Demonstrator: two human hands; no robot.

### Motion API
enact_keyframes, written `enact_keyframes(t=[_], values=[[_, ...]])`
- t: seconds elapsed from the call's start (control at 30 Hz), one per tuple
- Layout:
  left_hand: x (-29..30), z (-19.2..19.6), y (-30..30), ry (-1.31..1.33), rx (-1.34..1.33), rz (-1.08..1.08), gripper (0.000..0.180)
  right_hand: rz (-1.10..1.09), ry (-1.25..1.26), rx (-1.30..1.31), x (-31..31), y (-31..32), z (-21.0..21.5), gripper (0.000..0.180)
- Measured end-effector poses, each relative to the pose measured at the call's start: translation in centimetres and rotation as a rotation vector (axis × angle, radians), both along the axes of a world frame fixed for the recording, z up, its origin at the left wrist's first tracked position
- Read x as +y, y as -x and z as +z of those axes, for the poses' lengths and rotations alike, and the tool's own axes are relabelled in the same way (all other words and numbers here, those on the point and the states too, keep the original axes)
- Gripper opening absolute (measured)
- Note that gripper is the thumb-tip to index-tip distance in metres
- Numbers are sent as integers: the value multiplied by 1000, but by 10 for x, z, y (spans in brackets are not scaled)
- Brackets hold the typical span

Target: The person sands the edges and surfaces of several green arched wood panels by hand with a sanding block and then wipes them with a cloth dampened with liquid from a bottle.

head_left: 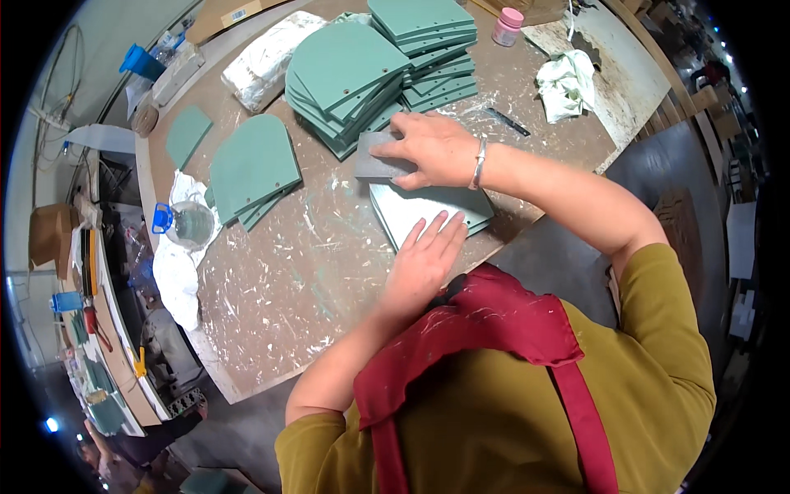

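Observation:
My right hand (432,150) is closed round a grey sanding block (383,156), fingers over its top. The block sits at the far left corner of a green panel (395,216) whose top shines pale in the light. At least one more panel seems to lie beneath it, near the table's front edge. My left hand (421,262) lies flat with fingers stretched out on the near part of that panel. Beyond the block rises a stack of green round-ended panels (350,66), with small holes along their straight edges.
Left of the stack lie more green panels (253,160) and a small green piece (189,136). A clear jug (193,224) stands on a white cloth (174,284). Toward the back right are a knife (508,122), a pink jar (508,27) and a crumpled cloth (566,86).

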State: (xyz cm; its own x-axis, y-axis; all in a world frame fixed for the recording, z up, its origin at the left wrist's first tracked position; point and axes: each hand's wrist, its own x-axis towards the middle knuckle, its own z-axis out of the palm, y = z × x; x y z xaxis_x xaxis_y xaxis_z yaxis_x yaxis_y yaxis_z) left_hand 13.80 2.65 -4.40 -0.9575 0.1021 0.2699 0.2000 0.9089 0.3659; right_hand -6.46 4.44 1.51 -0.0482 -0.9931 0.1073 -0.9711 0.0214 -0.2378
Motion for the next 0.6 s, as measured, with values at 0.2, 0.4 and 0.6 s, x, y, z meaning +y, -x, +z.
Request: enact_keyframes(t=[0.2,0.4,0.6], values=[[2,-14,-4,-86,-7,56,48,93,-53,34,15,-23,-2,50],[-5,-7,-9,-219,70,169,43,-411,73,-250,51,66,-11,54],[-29,-16,-35,-915,-172,808,22,-485,261,-1145,106,24,-20,51]])
